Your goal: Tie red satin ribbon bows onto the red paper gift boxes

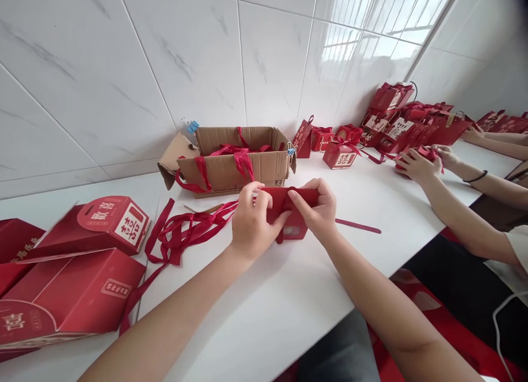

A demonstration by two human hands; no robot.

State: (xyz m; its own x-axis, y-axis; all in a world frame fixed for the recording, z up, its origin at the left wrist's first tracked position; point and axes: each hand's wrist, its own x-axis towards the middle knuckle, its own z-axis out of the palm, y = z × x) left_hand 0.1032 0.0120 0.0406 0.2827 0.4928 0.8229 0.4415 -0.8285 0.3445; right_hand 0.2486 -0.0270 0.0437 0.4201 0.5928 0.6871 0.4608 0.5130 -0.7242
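Note:
Between my two hands, above the white table, is a small red gift box (297, 228), tilted so that part of its side shows below my thumbs. My left hand (256, 222) grips its left side, fingers curled and thumb pressed inward. On the right edge my right hand (317, 209) is closed, its thumb lying across the front. My fingers hide much of the box, including what they pinch at the top. Just left of my left hand lies a tangle of dark red ribbon (187, 231).
A cardboard box (243, 167) with ribbon stands behind my hands. Large red boxes (82, 294) lie at left. Finished-looking boxes (341, 154) with bows stand at the back right, near a stack (390, 123). A co-worker's hands (421, 165) handle a red box. A ribbon strip (358, 226) lies right.

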